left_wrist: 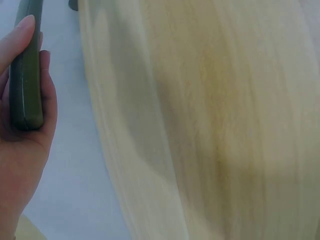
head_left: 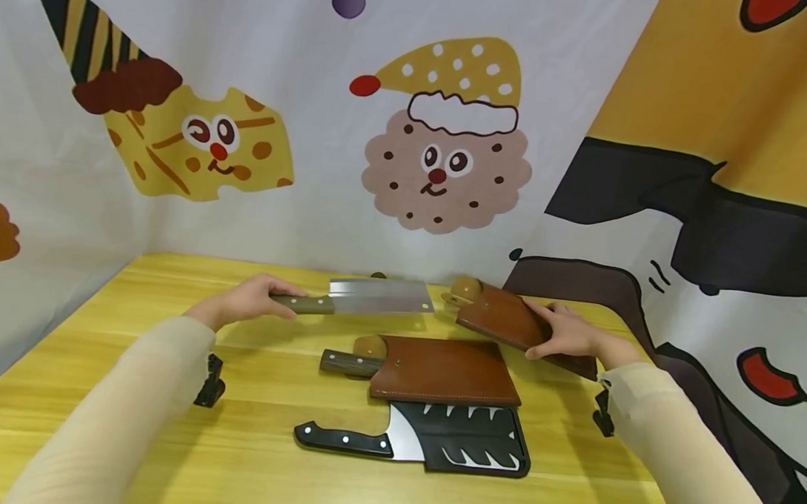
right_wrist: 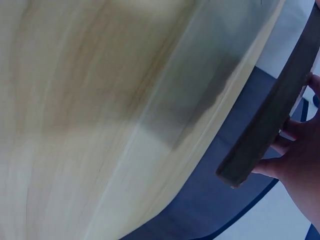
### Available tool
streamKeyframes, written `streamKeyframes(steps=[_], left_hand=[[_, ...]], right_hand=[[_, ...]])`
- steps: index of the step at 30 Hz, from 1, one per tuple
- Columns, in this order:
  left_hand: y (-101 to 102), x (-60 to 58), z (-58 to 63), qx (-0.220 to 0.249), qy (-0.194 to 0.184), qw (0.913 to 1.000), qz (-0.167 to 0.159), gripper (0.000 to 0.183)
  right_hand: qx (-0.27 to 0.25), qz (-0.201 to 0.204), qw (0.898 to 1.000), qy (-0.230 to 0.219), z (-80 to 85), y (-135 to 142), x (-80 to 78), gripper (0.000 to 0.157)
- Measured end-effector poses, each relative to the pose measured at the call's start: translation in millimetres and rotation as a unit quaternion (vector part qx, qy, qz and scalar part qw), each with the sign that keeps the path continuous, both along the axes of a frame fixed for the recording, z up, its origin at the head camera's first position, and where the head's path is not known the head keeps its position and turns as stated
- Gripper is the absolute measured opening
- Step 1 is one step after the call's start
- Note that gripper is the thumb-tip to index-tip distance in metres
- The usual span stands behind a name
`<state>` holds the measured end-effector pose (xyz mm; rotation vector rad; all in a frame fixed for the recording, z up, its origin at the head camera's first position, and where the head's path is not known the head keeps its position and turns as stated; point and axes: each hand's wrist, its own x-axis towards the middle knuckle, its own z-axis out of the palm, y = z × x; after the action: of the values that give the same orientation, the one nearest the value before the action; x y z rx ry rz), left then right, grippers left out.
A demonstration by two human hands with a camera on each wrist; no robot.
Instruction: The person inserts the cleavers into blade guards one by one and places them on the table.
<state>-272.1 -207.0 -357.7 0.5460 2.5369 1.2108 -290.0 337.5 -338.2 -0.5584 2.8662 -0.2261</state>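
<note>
My left hand (head_left: 255, 300) grips the olive-green handle of a cleaver (head_left: 382, 297), whose bare blade points right above the table. In the left wrist view the fingers wrap round that handle (left_wrist: 26, 85). On the right, my right hand (head_left: 567, 333) holds a brown leather sheath (head_left: 501, 315), tilted with its strap end up to the left. The right wrist view shows this sheath edge-on (right_wrist: 275, 110), thumb and fingers on either side. Below lies a second leather sheath (head_left: 449, 368) with a dark-handled cleaver (head_left: 351, 363) inside. Nearest me is a black-handled cleaver (head_left: 343, 439) in a black plastic guard (head_left: 477, 440).
The yellow wood-grain table (head_left: 249, 454) ends at a white cloth backdrop (head_left: 297, 233) printed with cartoon figures. Its far edge runs just behind the raised cleaver and sheath. A black wrist mount (head_left: 210, 382) hangs under the left sleeve.
</note>
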Motion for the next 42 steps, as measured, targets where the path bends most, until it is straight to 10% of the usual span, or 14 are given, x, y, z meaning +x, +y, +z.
streamKeyframes(steps=[42], left_hand=[[22.8, 3.0, 11.2, 0.019, 0.005, 0.9995, -0.025, 0.042]], right_hand=[[-0.015, 0.060, 0.998, 0.015, 8.4, -32.8, 12.6, 0.109]])
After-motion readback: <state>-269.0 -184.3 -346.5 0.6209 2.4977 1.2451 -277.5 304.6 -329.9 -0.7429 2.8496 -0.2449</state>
